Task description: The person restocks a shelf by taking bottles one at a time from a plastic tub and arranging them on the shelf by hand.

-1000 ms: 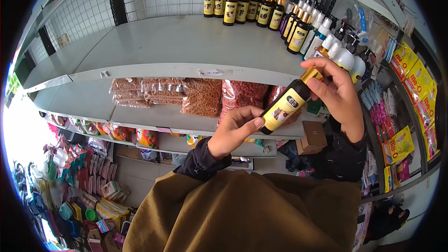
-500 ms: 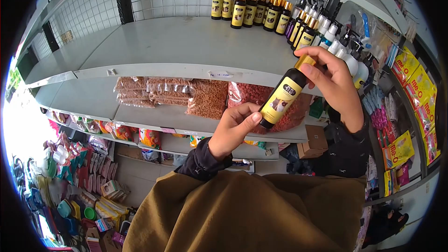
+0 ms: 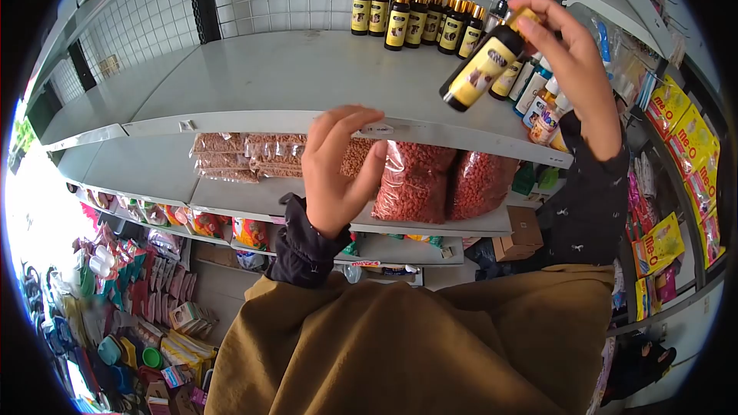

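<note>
A dark bottle (image 3: 483, 73) with a gold cap and a yellow label is tilted above the right part of the grey top shelf (image 3: 261, 77). My right hand (image 3: 565, 42) grips it by the cap. Held apart from the bottle, my left hand (image 3: 338, 161) has its fingers raised and spread in front of the shelf's edge, with nothing in it. Several matching bottles (image 3: 397, 21) stand upright in a group at the back of the shelf. Behind my right hand, pump and spray bottles (image 3: 544, 111) are partly hidden.
Bags of red kibble (image 3: 415, 184) and packs of brown kibble (image 3: 265, 155) lie one shelf below. Yellow packets (image 3: 663, 247) hang on the right rack. A cardboard box (image 3: 519, 232) sits low at the right. Assorted goods (image 3: 146, 284) crowd the lower left.
My left hand has let go of the bottle, opened and moved left. The right hand has carried the bottle up and slightly right, over the top shelf.
</note>
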Tool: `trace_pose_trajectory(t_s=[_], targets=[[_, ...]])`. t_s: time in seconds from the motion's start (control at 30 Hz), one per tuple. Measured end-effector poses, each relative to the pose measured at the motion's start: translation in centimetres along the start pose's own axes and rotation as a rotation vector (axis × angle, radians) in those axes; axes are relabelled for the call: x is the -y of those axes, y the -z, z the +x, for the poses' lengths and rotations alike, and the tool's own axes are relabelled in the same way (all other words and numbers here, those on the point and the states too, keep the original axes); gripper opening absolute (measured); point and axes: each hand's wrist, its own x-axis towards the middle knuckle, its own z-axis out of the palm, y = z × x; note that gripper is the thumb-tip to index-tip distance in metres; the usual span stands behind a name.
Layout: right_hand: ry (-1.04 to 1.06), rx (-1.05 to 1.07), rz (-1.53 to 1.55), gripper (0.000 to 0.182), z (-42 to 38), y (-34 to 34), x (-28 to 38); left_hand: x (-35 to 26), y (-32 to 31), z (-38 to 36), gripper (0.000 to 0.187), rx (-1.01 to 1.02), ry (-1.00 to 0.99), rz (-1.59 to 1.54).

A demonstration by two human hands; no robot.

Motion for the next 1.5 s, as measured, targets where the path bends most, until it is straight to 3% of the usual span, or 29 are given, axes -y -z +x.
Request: trace_pose_trajectory(t_s=[0.03,0.3,0.57,0.87,0.97,1.5], targets=[[0.033,-0.003,-0.048,0.026,0.9,0.2,-0.3,0.3,0.2,0.2,0.034,-0.039,-0.108,0.15],[-0.017,0.059,-0.259,0.027,6.7,-1.5,-5.1,1.7,-0.4,-0.5,0.042,0.074,-0.135,0.402],[-0.237,0.107,-0.251,0.027,9.6,-2.7,-6.7,2.6,-0.7,-0.8,0.045,0.073,-0.137,0.354],[-0.093,0.186,-0.184,0.028,12.8,-6.2,-10.0,3.1,-1.0,-0.9,0.044,0.054,-0.135,0.338],[-0.11,0.125,-0.359,0.027,13.2,-7.5,-10.9,3.2,-1.1,-1.1,0.044,0.044,-0.113,0.3],[-0.244,0.12,-0.369,0.028,14.4,-8.9,-13.4,3.4,-0.9,-1.1,0.047,0.066,-0.127,0.307]])
